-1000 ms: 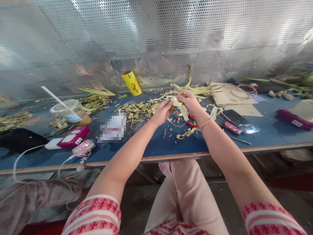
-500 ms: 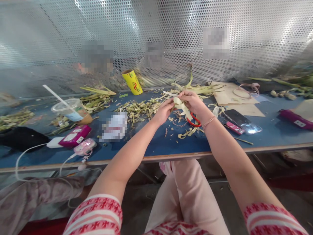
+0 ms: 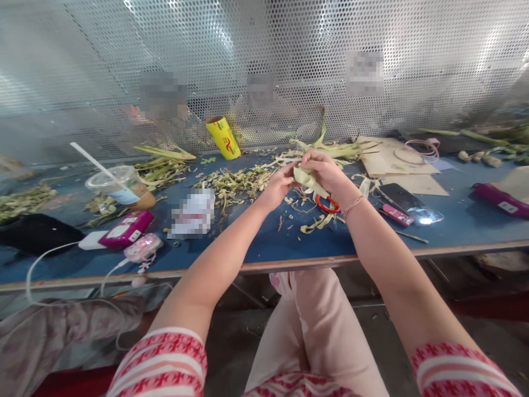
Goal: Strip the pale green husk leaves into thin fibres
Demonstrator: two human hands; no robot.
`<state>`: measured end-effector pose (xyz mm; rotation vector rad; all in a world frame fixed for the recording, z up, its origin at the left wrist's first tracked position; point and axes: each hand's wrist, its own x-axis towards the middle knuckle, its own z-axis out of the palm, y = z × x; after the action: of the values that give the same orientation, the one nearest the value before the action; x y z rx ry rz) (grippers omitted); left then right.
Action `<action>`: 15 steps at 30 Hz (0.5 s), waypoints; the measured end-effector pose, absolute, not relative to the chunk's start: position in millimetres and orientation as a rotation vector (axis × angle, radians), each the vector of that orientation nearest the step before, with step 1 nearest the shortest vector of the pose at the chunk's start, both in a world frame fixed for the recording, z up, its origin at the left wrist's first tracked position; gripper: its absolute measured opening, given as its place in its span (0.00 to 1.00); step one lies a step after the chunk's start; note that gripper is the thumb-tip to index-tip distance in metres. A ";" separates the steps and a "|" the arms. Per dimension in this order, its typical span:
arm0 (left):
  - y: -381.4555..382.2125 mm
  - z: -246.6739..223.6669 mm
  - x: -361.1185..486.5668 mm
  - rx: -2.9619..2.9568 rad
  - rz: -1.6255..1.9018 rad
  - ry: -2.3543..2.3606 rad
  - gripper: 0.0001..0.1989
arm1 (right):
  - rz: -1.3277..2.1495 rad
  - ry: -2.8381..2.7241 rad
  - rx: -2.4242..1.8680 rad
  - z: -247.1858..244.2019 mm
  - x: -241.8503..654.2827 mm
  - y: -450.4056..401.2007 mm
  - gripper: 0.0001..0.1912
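Over the middle of the blue table, my left hand (image 3: 278,187) and my right hand (image 3: 326,171) meet with their fingers closed around a pale yellow-green leaf-like strip (image 3: 306,177). The strip is curled and hangs down between the hands, partly hidden by the fingers. Just below my right hand lies a red loop handle (image 3: 328,205), which looks like scissors; the rest of it is covered. Pale plant scraps (image 3: 320,224) are scattered under the hands. A heap of green trimmings (image 3: 237,183) lies to the left of my left hand.
A plastic cup with a straw (image 3: 124,190), a purple device (image 3: 127,229) and a pink case (image 3: 142,248) stand left. A yellow tube (image 3: 223,138) leans by the perforated metal wall (image 3: 297,49). Right are brown paper (image 3: 392,157) and a dark phone (image 3: 399,197).
The pale strip has shifted and folded closer between my hands; a straight white end that stuck out to the left no longer shows. Both hands stay in nearly the same place.
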<state>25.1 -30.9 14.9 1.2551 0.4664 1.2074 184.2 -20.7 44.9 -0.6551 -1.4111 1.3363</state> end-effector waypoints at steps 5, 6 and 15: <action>-31.6 10.8 25.6 1.352 1.249 0.458 0.26 | 1.314 -1.405 -0.641 44.6 183.7 -21.5 0.12; -32.2 11.1 25.7 1.350 1.245 0.482 0.26 | 1.315 -1.407 -0.646 44.3 183.9 -21.2 0.12; -28.4 13.0 23.5 1.532 1.225 0.479 0.34 | 1.315 -1.375 -0.658 49.0 183.4 -23.5 0.09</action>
<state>23.5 -28.4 13.0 1.5317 0.4787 1.2249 183.4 -23.5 49.0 -0.6584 -1.3747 1.3152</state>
